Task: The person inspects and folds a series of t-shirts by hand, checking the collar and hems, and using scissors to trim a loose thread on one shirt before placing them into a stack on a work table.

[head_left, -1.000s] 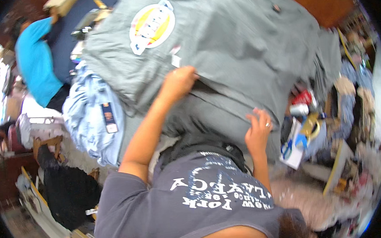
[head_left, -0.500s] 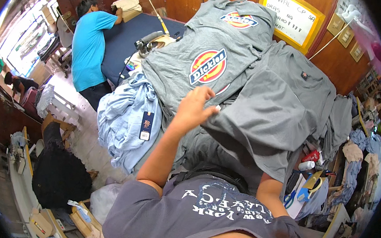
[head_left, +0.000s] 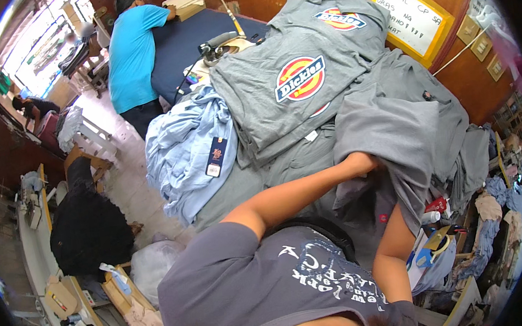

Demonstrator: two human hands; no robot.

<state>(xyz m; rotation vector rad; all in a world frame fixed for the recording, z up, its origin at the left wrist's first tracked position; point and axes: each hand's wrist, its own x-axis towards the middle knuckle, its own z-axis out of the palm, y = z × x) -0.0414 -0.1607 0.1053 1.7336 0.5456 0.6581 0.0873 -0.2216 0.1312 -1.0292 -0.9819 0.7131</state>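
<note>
"At three o'clock in your feed, what did you see?"

"The left hand (head_left: pixel 362 164), its back showing and its fingers tucked beneath a fold of the raised grey garment (head_left: pixel 386 119). I couldn't tell how far they were spread or whether they gripped. The cloth, a soft, matt knit by its look, arched over them like a rounded hood, its loose folds dropping toward four o'clock."

"And the right hand?"

"Hidden. I had only the right forearm (head_left: pixel 395 253), at four o'clock, running up under the same cloth, so I couldn't tell that hand's opening or hold."

"What lay around them?"

"Grey shirts (head_left: pixel 255 90), limp and creased, were heaped from twelve to two o'clock. Around nine sat a light-blue pile (head_left: pixel 174 145), crumpled into fine wrinkles. Toward half past eight, black fabric (head_left: pixel 88 232) hung in a rounded mound."

"Any labels or writing?"

"At one o'clock, I saw round badges (head_left: pixel 300 79) with red and yellow rings, each crossed by a dark-blue band lettered in white. A dark rectangular hang tag (head_left: pixel 216 157) lay on the blue pile, white near its lower end. Between one and two, a white notice (head_left: pixel 415 13) with a yellow border carried black handwriting."
</note>
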